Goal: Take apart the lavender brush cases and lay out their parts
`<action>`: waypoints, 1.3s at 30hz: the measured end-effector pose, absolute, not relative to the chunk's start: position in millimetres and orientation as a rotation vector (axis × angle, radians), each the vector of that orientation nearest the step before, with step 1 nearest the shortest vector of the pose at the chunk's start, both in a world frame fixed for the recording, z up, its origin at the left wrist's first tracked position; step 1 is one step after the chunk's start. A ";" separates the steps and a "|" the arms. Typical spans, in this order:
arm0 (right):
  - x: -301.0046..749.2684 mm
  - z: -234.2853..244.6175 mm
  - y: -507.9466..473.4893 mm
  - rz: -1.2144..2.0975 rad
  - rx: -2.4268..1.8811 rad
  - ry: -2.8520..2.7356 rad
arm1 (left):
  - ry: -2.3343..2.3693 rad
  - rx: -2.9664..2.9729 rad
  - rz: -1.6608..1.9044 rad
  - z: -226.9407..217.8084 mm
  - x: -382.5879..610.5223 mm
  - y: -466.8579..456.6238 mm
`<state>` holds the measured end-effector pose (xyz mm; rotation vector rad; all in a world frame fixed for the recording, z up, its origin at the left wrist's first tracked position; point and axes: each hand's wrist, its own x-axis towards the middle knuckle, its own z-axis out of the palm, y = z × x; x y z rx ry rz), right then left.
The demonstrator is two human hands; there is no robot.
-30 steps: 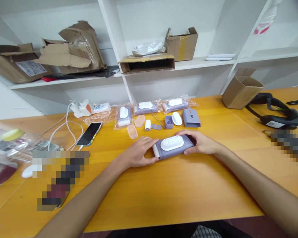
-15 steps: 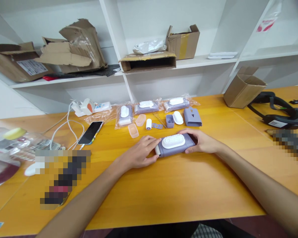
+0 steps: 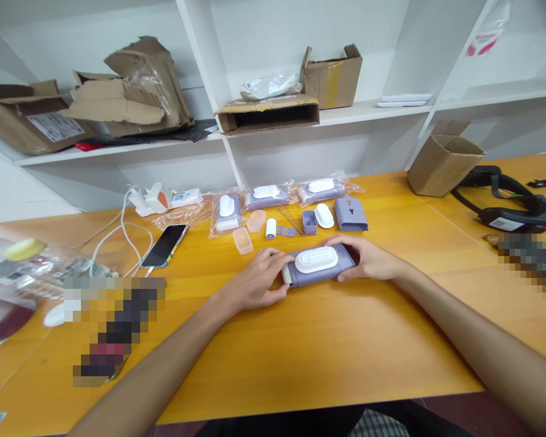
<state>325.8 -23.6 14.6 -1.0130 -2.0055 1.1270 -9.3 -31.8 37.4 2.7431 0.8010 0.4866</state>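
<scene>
A grey-purple cleaning brush (image 3: pixel 317 279) with an oval pad of white bristles (image 3: pixel 317 258) on top rests on the table between my hands. My left hand (image 3: pixel 261 280) grips its left end, where a pale end piece (image 3: pixel 286 275) shows, with thumb in front and fingers behind. Its right end is held by my right hand (image 3: pixel 361 260), thumb at the front corner and fingers over the back. Just beyond it lie loose parts: a purple casing (image 3: pixel 351 214), a small purple cup (image 3: pixel 309 222), a white oval pad (image 3: pixel 324 216), a white cylinder (image 3: pixel 270 229) and a spring (image 3: pixel 291 219).
Bagged brushes (image 3: pixel 267 198) line the back of the table, near two peach trays (image 3: pixel 242 241). A phone (image 3: pixel 164 245) on a cable lies left, beyond a blurred patch (image 3: pixel 122 328). Right stand a cardboard box (image 3: pixel 443 161) and a black headset (image 3: pixel 505 215). Shelves (image 3: pixel 359 113) rise behind.
The view has shifted very slightly. Both hands keep the same hold on the brush, and nothing on the table has visibly moved.
</scene>
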 end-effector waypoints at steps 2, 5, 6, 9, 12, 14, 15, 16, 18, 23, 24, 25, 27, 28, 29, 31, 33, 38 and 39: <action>325.7 14.9 -23.7 1.128 -1.017 -2.009 | 0.812 2.745 0.491 36.5 -9.5 -31.7; 326.9 14.6 -23.3 1.116 -1.040 -2.014 | 0.837 2.706 0.481 33.8 -10.3 -31.6; 327.6 14.3 -23.0 1.114 -1.050 -2.013 | 0.855 2.675 0.483 32.6 -10.7 -31.4; 329.5 13.5 -21.8 1.110 -1.064 -2.008 | 0.912 2.558 0.515 28.7 -11.7 -30.0; 330.5 13.2 -21.1 1.092 -1.060 -2.010 | 0.914 2.492 0.559 26.5 -12.7 -27.6; 330.9 12.7 -21.0 1.087 -1.054 -2.004 | 0.877 2.489 0.565 26.1 -13.2 -26.4; 331.1 12.4 -21.0 1.089 -1.051 -1.999 | 0.860 2.491 0.562 26.1 -13.4 -26.1; 331.4 11.9 -20.9 1.096 -1.046 -1.995 | 0.848 2.494 0.555 26.0 -13.5 -26.1; 332.0 10.9 -20.9 1.116 -1.036 -1.992 | 0.845 2.490 0.549 25.7 -13.4 -26.9; 332.6 10.2 -20.7 1.123 -1.029 -2.002 | 0.868 2.465 0.587 23.2 -10.7 -30.9; 332.4 10.5 -20.8 1.121 -1.027 -2.004 | 0.874 2.469 0.593 22.5 -10.0 -31.6; 332.2 10.8 -21.0 1.121 -1.027 -2.004 | 0.877 2.477 0.596 21.9 -9.4 -32.1; 331.5 11.7 -21.5 1.124 -1.031 -2.001 | 0.876 2.493 0.593 21.0 -8.6 -32.6; 331.2 12.2 -21.8 1.126 -1.034 -1.999 | 0.873 2.499 0.588 20.9 -8.4 -32.6; 330.9 12.7 -22.1 1.129 -1.036 -1.996 | 0.870 2.503 0.581 21.1 -8.3 -32.6; 330.3 13.7 -22.7 1.129 -1.032 -1.996 | 0.868 2.509 0.570 22.0 -7.8 -32.9; 329.9 14.4 -23.2 1.132 -1.025 -2.000 | 0.873 2.521 0.569 23.1 -6.6 -34.3; 329.6 13.3 -23.3 1.126 -1.009 -2.010 | 0.888 2.554 0.591 24.3 -3.3 -39.9; 329.6 12.8 -23.1 1.123 -1.009 -2.006 | 0.889 2.551 0.590 24.7 -3.6 -40.2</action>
